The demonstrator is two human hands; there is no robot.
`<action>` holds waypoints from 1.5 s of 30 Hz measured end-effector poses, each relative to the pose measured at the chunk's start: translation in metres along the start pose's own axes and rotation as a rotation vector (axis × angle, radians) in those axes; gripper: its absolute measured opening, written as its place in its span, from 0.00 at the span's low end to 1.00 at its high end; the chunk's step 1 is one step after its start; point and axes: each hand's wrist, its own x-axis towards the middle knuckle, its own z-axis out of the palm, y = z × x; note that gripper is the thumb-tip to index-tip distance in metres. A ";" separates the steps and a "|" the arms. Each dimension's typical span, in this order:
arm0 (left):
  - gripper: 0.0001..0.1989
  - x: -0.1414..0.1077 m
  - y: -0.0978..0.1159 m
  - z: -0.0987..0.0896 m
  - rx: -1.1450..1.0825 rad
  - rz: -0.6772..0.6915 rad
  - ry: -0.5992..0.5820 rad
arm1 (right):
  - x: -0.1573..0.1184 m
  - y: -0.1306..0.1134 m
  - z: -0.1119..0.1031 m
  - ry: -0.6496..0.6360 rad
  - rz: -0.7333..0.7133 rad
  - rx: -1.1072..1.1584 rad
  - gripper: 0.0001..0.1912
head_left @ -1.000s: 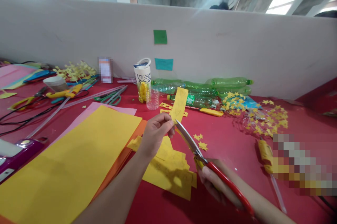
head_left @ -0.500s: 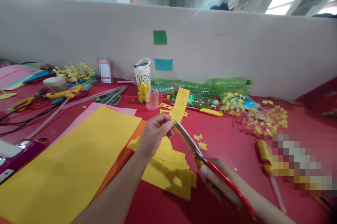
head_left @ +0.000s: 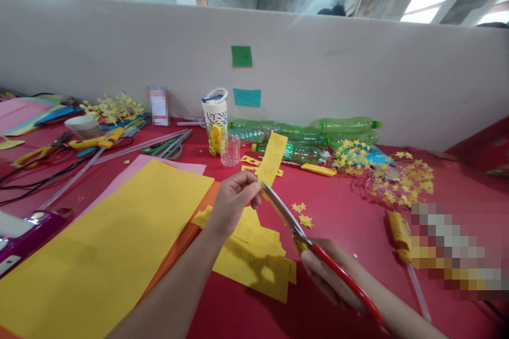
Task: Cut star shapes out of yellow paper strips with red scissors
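Observation:
Between the fingers of my left hand (head_left: 238,196) is the lower end of a yellow paper strip (head_left: 272,156) with faint drawn outlines. My right hand (head_left: 330,270) grips red-handled scissors (head_left: 338,270). Their blade tips lie right at the strip's lower end, beside my left fingertips; I cannot tell whether the blades touch the paper. Several small yellow paper stars (head_left: 305,220) lie on the table just past the blades. Under my left wrist rests a pile of cut yellow paper pieces (head_left: 254,270). Strips with star-shaped holes (head_left: 251,161) lie behind the held strip.
Large yellow sheets (head_left: 119,243) cover the left of the red table (head_left: 342,206). Green plastic bottles (head_left: 345,125) line the white partition (head_left: 159,47), near a printed cup (head_left: 214,116) and a clear cup (head_left: 230,150). At right are star bunches (head_left: 413,177) and a yellow glue gun (head_left: 400,230).
The scissors have shifted slightly up and left, and their blades look closer together. The strip's top has tilted a little to the right. My left hand has barely moved.

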 end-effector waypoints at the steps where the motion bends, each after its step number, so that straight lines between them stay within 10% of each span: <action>1: 0.08 0.000 0.000 0.000 0.000 0.000 0.001 | 0.000 0.000 0.000 0.002 -0.003 -0.001 0.29; 45: 0.09 -0.007 -0.004 0.007 -0.065 0.005 -0.018 | 0.002 0.004 0.004 0.036 -0.060 0.001 0.25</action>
